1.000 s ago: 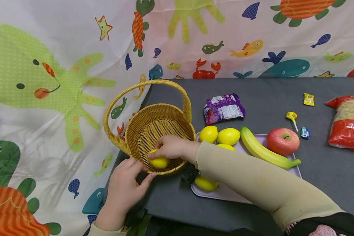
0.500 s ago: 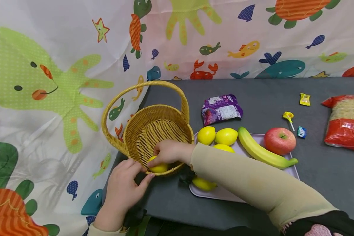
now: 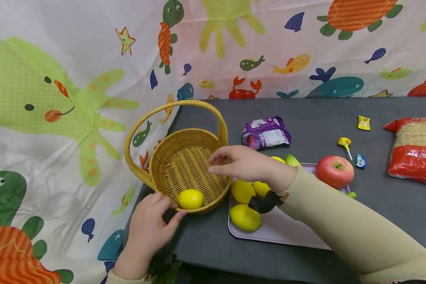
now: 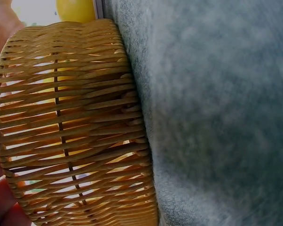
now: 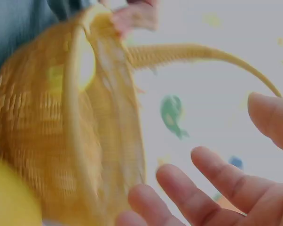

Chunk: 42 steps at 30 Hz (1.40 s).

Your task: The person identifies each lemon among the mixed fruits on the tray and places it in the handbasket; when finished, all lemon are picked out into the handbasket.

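A round wicker basket (image 3: pixel 179 142) with a tall hoop handle stands at the left of the table, holding one yellow lemon (image 3: pixel 191 199) near its front rim. At that rim my left hand (image 3: pixel 150 227) grips the basket, thumb outside. Over the basket's right edge hovers my right hand (image 3: pixel 246 163), its fingers spread and holding nothing. In the right wrist view, the spread fingers (image 5: pixel 179 186) show beside the basket's opening. Several more lemons (image 3: pixel 245 217) lie on the pale tray (image 3: pixel 287 227) under my right forearm, which partly hides them.
A red apple (image 3: pixel 335 171) sits on the tray; a banana (image 3: pixel 292 160) is mostly hidden by my sleeve. Behind lies a purple packet (image 3: pixel 267 133). To the right are a lollipop (image 3: pixel 344 142), two small wrapped candies (image 3: pixel 360 161) and a red bag (image 3: pixel 415 154). A patterned curtain (image 3: pixel 103 47) encloses the table.
My right hand has let go of the lemon inside the basket and moved up and right, its fingers opening. My left hand has stayed on the rim.
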Each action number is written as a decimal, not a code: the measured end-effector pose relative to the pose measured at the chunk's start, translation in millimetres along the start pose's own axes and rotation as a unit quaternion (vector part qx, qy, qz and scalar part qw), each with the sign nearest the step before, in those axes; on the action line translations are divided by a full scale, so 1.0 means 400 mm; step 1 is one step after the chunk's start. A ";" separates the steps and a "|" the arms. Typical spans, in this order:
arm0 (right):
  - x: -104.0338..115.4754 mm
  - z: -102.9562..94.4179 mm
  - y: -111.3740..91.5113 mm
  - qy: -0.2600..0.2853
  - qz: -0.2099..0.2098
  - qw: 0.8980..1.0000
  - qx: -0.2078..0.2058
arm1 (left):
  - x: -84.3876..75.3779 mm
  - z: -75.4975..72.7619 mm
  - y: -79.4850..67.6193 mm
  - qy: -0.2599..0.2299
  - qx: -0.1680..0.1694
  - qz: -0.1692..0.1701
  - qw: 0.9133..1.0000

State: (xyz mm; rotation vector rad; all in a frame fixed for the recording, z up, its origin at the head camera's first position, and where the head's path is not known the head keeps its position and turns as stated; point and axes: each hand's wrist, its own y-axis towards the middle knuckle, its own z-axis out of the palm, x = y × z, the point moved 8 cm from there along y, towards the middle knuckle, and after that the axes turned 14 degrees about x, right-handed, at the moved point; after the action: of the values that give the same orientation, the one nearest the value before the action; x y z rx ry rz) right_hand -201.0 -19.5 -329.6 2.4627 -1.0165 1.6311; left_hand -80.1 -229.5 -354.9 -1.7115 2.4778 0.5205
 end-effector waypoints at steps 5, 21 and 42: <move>-0.111 -0.055 -0.118 0.057 0.053 0.997 -0.025 | -0.001 -0.002 -0.001 0.006 0.001 0.002 1.000; -0.260 -0.005 -0.183 0.026 0.117 0.993 0.003 | -0.002 0.003 0.001 0.007 0.007 0.000 1.000; -0.317 0.061 -0.199 0.137 0.072 0.988 0.016 | -0.006 0.000 0.004 0.002 0.009 -0.007 1.000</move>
State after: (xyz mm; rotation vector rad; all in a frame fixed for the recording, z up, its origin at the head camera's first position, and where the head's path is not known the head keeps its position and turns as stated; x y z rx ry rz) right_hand -170.4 98.4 -419.9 2.1451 -1.1540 1.9747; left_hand -80.6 -227.0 -354.0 -1.7225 2.4644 0.4933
